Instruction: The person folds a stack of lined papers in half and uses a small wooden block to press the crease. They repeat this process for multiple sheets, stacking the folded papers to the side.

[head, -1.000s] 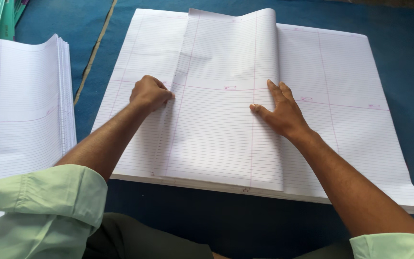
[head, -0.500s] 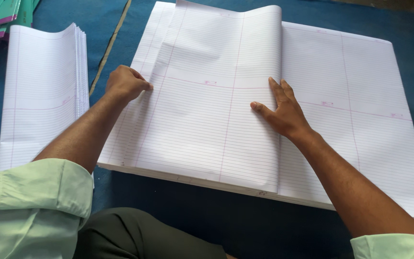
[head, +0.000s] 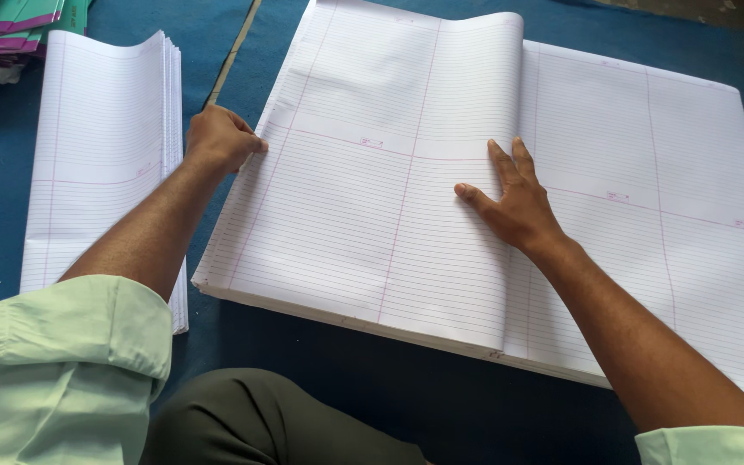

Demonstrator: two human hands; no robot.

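A large stack of white ruled sheets (head: pixel 613 198) lies flat on a blue floor covering (head: pixel 389 396). The sheets carry fine grey ruling, pink margin lines and small pink marks (too small to make out). The top sheet (head: pixel 389 181) is folded over from the right onto the left half of the stack; its fold forms a rounded vertical ridge near the middle, highest at the far edge.

Left hand (head: pixel 220 138): closed, fingers curled, gripping the left edge of the folded top sheet at about mid-height. Its knuckles face up, and the forearm crosses the gap between the two paper stacks.

Right hand (head: pixel 511 200): open, palm down, fingers spread and pointing away from the person. It presses flat on the folded sheet just left of the fold line, holding nothing.

To the left, apart from the main stack, lies a second, narrower stack of folded ruled sheets (head: pixel 101 164) (edges fanned slightly along its right side). A thin tan strip (head: pixel 232 53) lies on the blue covering between the two stacks. At the top left corner sits a pile of flat covers (head: pixel 19 17) in green and purple, partly cut off by the frame edge.

Both sleeves (head: pixel 62 362) are pale green and rolled up; a dark olive trouser knee (head: pixel 251 422) shows at the bottom.
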